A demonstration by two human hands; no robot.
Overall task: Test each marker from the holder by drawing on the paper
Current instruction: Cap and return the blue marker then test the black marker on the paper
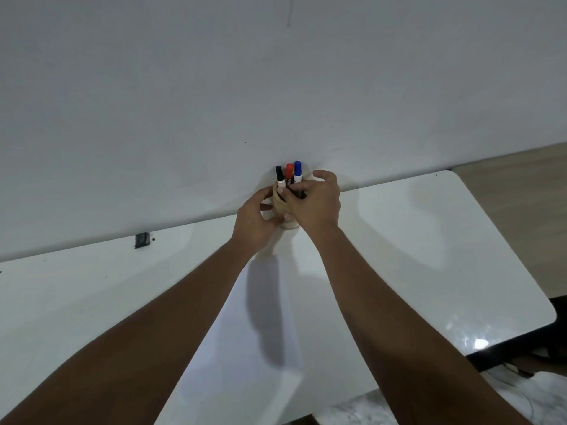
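No brand or writing is legible on the black-capped marker [279, 176], red-capped marker [289, 171] or blue-capped marker [297, 171]. They stand upright in a round tan holder [280, 205] at the white table's [429, 240] far edge, against the wall. The left hand [254, 223] cups the holder's side, fingers curled on it. The right hand [316, 205] covers the holder's mouth, fingertips gathered at the marker barrels; its exact grip is hidden. White paper [245, 348] lies between the forearms.

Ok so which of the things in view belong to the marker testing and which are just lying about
Job:
round tan wooden holder
black-capped marker
red-capped marker
blue-capped marker
white paper sheet
left hand on the holder
right hand at the markers

Lying about:
small black clip at the white table edge
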